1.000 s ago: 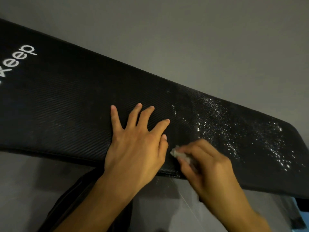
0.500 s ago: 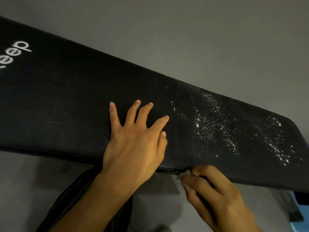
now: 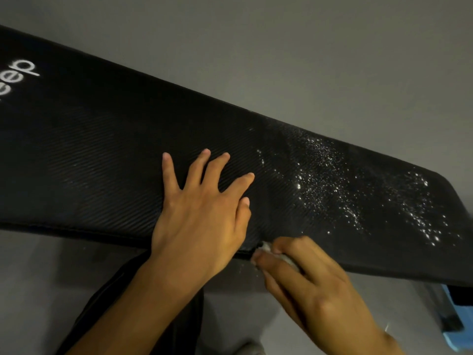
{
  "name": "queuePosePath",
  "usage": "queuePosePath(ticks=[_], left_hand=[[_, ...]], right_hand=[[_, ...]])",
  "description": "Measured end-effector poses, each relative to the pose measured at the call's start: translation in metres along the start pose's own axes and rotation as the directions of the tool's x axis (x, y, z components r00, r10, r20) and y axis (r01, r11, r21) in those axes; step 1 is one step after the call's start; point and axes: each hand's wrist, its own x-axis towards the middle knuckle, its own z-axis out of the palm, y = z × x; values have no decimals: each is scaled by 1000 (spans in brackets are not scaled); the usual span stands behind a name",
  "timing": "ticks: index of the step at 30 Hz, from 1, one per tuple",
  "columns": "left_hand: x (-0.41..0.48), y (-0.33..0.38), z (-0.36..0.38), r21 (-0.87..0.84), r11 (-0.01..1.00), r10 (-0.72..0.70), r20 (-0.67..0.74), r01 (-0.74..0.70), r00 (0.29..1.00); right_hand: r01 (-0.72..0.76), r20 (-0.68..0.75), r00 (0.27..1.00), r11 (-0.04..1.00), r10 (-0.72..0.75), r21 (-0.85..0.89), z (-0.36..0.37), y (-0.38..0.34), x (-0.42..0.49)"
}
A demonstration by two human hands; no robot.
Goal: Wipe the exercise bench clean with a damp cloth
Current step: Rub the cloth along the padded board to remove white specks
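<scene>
Pinching a pale cloth [image 3: 265, 245] in my right hand [image 3: 314, 285] against the black, droplet-speckled bench [image 3: 102, 149], left hand [image 3: 202, 213] splayed flat.

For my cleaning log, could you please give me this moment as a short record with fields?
bench: black, ribbed top, white lettering at its left end
left hand: flat on the bench, fingers spread
right hand: pinches the cloth at the bench's near edge
cloth: small, pale, mostly hidden by the fingers
specks: white, scattered over the bench's right part, beyond the right hand
</scene>
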Motion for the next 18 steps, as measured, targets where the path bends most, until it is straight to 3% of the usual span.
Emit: queuePosePath(ticks=[4, 12, 18], left_hand=[[1, 1, 1, -14, 1000, -1, -11, 1, 1000], [1, 2, -1, 8, 1000, -9, -10, 9, 1000], [3, 1, 0, -33, 999, -32, -24, 31, 999]], right_hand=[[-188, -46, 981, 982, 189, 31, -15, 20, -4], [-308, -63, 945, 938, 321, 161, 21, 34, 85], [-241, 35, 970, 949, 239, 201, 1, 23, 61]])
